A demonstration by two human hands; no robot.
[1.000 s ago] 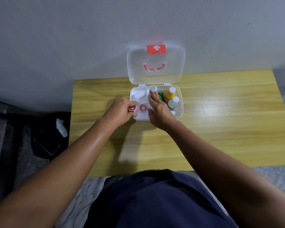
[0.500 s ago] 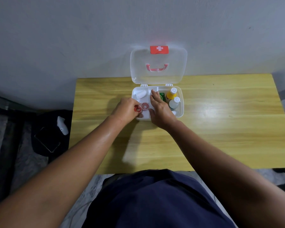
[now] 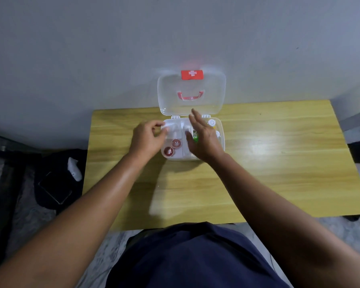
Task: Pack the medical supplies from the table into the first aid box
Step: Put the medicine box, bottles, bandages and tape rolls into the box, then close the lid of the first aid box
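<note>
1. While the box (image 3: 221, 140) is sitting at the far edge of the bench (image 3: 279, 163), against the wall, its clear lid (image 3: 191, 104) is standing upright behind it with the red clasp (image 3: 191, 74) at the top.
2. Packing is looking close to finished: two red-capped jars (image 3: 172, 146) are lying in the left compartment, and a green packet (image 3: 195, 135) and white-capped bottles (image 3: 212, 123) are resting in the right one.
3. No loose supplies are showing on the bare bench, so closing the lid is probably what is remaining.
4. The left hand (image 3: 147, 140) is hovering over the box's left rim, thumb and fingers curled together; they are seeming to pinch something small and white, though blur is making that uncertain.
5. The right hand (image 3: 204, 140) is hanging flat and spread over the middle of the box, fingers pointing toward the lid, gripping nothing.
6. The box's long axis is running left to right along the far edge, its hinge facing the wall and its open side facing up.
7. The green packet is lying with its long axis pointing from the near edge toward the far edge.
</note>
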